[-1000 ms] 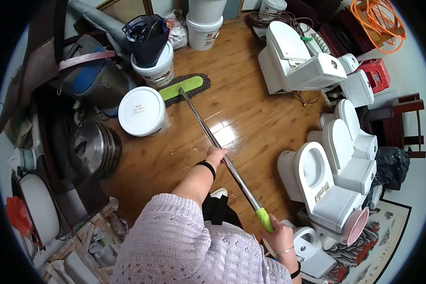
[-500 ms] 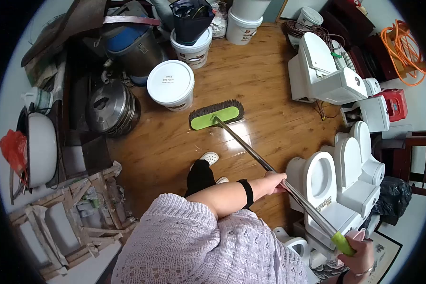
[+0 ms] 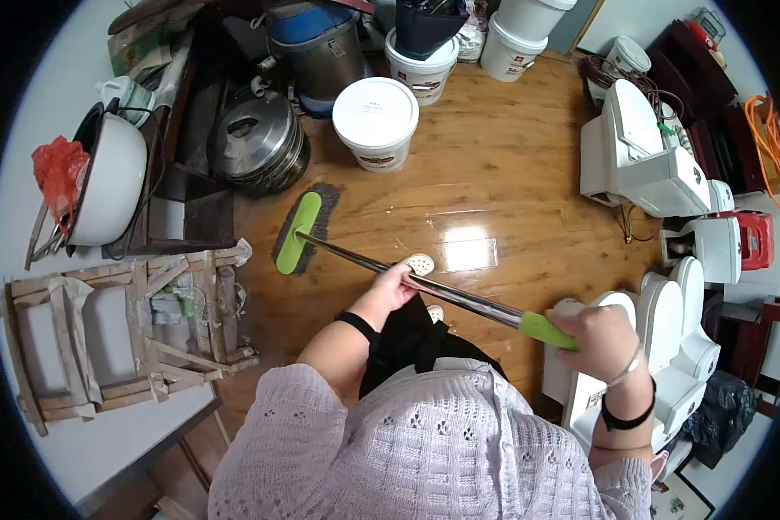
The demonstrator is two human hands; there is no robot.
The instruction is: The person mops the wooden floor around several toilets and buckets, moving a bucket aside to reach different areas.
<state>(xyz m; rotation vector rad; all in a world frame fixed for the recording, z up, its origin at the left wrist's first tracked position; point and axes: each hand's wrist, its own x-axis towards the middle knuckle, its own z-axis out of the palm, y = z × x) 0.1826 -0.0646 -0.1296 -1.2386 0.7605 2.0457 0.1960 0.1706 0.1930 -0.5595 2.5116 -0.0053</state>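
A green broom head [image 3: 299, 232] with dark bristles rests on the wooden floor [image 3: 494, 173], left of the middle, turned nearly upright in the view. From it a metal pole [image 3: 468, 300] runs right and down to a green grip [image 3: 546, 330]. My left hand [image 3: 393, 288] is closed round the pole, above the white shoes [image 3: 419, 263]. Farther right, my right hand [image 3: 600, 340] is wrapped round the green grip at the pole's end.
A white lidded bucket [image 3: 376, 117] and a metal pot [image 3: 258, 143] stand beyond the broom. Wooden frames [image 3: 139, 329] lie at the left, near a white basin [image 3: 113, 180]. Toilets [image 3: 663, 321] line the right side, with a red case [image 3: 756, 240] behind.
The broom head has moved left and turned, ending nearer the pot and wooden frames. Both hands have shifted left with the pole, my right hand also upward. The view has turned.
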